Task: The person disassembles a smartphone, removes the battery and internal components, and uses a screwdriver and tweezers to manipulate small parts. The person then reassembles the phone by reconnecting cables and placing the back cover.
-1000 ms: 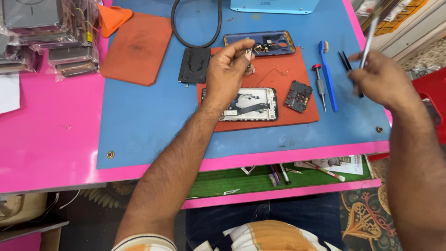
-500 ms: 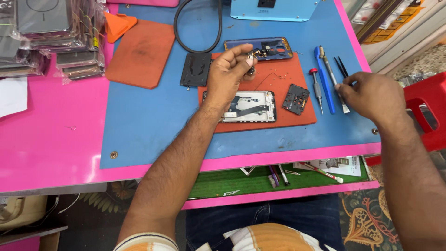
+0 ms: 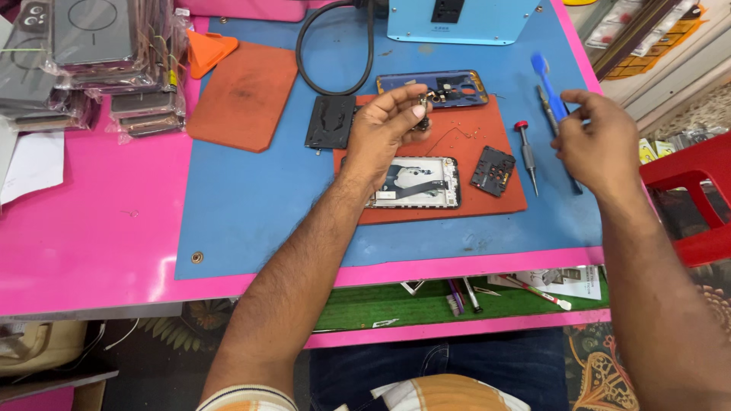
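My left hand pinches a small metal phone part between fingertips, raised over the orange work mat. Under it lies an opened phone showing its insides. My right hand grips a blue-handled tool whose tip points away from me, over the blue mat's right side. A red-capped screwdriver lies just left of that hand. A small black cover piece rests on the orange mat, and a blue phone frame lies at its far edge.
A black flat phone part and a second orange mat lie to the left. A blue machine with a black cable stands at the back. Stacked packaged cases sit far left, a red stool right, and loose tools on the lower shelf.
My right hand came down from holding a thin tool, reached the tools on the mat, and now lifts the blue-handled tool. My left hand kept its small part raised.
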